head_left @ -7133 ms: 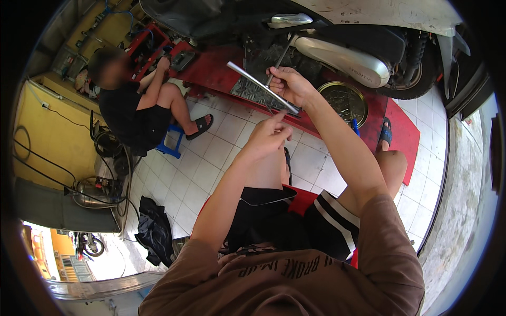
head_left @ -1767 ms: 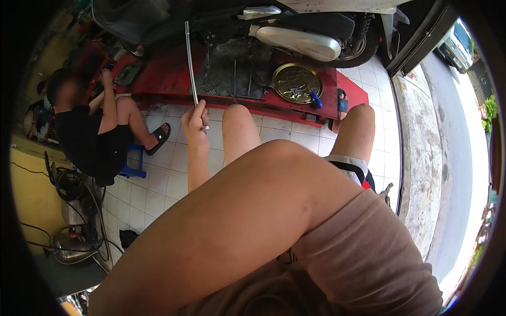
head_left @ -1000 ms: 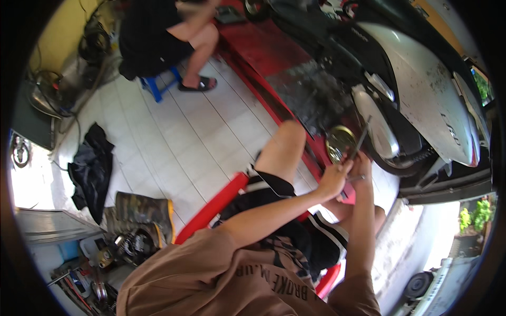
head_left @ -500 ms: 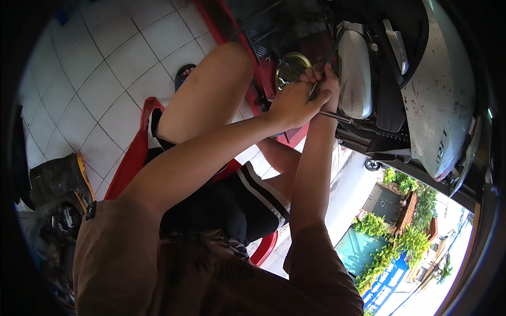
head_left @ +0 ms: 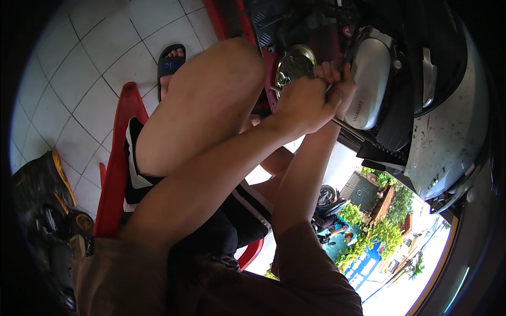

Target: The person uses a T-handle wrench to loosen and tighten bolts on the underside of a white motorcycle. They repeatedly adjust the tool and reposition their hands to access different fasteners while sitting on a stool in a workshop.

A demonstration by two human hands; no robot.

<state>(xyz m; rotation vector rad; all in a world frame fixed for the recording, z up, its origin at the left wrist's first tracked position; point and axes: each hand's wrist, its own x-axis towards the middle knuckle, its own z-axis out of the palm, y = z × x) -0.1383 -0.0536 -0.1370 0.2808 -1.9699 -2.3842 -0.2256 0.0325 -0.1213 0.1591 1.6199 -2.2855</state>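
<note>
Both hands meet beside the motorbike's pale silver cover (head_left: pixel 363 84). My left hand (head_left: pixel 308 102) is closed, with a short metal bar end (head_left: pixel 276 89) showing at its left side; the tool's kind is hidden. Just beyond it, my right hand (head_left: pixel 337 79) has curled fingers, close against the cover's edge. What those fingers grip is hidden. Below the hands, a thin metal rod (head_left: pixel 348 128) runs toward the bike's dark underside. A round gold-coloured tin (head_left: pixel 300 55), its contents unclear, lies left of my right hand.
Red plastic edging (head_left: pixel 216 21) and dark parts surround the tin. My bent knee (head_left: pixel 226 68) is near my left arm. A red plastic chair (head_left: pixel 113 174) is under me. Black boots (head_left: pixel 39 181) stand at left on white tiles (head_left: pixel 95 68). A person (head_left: pixel 342 234) is in the street.
The bike and tin sit lower and farther right in the picture. Both hands remain together by the cover, the left turned slightly. A person and a motorbike now show in the street.
</note>
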